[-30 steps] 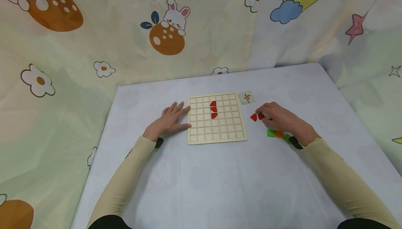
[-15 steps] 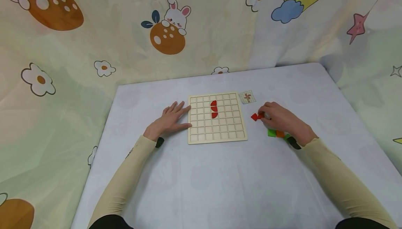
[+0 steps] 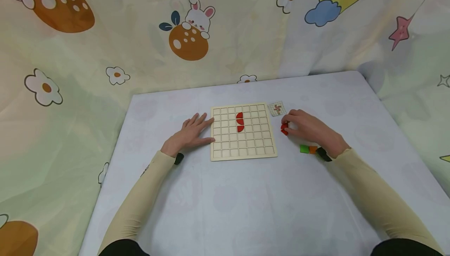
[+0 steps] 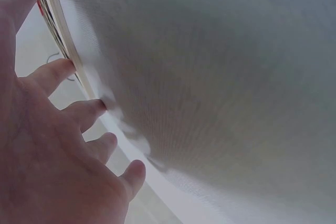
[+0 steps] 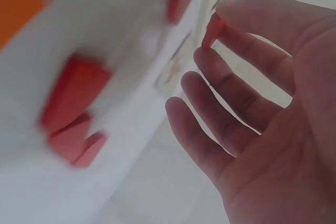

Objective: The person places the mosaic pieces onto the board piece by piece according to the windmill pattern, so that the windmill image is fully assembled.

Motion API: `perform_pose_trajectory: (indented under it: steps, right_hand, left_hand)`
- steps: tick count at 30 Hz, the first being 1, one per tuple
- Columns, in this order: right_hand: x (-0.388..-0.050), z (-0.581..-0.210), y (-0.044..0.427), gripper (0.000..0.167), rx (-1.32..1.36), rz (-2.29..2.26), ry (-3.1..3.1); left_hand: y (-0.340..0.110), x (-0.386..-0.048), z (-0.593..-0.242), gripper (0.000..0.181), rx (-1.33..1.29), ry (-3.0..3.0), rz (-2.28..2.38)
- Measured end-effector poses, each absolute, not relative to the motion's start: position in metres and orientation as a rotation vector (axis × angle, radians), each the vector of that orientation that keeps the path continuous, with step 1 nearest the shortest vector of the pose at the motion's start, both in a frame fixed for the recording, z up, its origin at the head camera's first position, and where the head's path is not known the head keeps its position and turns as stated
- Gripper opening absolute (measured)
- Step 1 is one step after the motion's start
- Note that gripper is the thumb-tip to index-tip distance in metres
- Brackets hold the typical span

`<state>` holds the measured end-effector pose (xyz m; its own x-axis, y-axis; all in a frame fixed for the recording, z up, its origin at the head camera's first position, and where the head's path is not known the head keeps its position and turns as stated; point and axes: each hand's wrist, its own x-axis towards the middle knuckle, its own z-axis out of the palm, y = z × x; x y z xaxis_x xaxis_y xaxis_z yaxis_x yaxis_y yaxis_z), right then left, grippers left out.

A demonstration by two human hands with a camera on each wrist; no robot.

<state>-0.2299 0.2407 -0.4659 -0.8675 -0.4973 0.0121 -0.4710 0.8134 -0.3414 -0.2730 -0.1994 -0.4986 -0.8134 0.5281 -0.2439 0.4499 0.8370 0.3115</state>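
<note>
While the left hand (image 3: pixel 186 136), spread wide, touches the left edge of the grid board (image 3: pixel 225 146), apparently to steady it, the right hand (image 3: pixel 311 129) pinches a red piece (image 5: pixel 212 32) near the board's right side, a hold that only the right wrist view shows apart from the loose red pieces (image 5: pixel 76 93).

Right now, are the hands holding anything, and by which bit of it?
The right hand pinches a red tile near one end, under the thumb. The left hand only touches the edge of the grid board.
</note>
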Motion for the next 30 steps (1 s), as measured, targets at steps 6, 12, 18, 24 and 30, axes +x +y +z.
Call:
perform_pose_trajectory:
  steps: [6,12,18,24,30]
  right_hand:
    - [-0.239,-0.458,0.209,0.018,-0.956,-0.527,2.882]
    - [-0.25,-0.454,0.173,0.02,-1.12,-0.503,2.792]
    - [-0.26,-0.459,0.14,0.018,-1.217,-0.446,2.721]
    - [-0.267,-0.463,0.112,0.014,-1.295,-0.393,2.707]
    - [-0.27,-0.465,0.094,0.013,-1.369,-0.376,2.697]
  left_hand:
    - [-0.199,-0.273,-0.498,0.089,0.728,2.69,0.362]
    - [-0.199,-0.273,-0.499,0.088,0.716,2.694,0.36]
    - [-0.198,-0.274,-0.5,0.088,0.714,2.697,0.354]
    - [-0.198,-0.273,-0.497,0.087,0.713,2.688,0.359]
    - [-0.199,-0.274,-0.497,0.087,0.714,2.686,0.369]
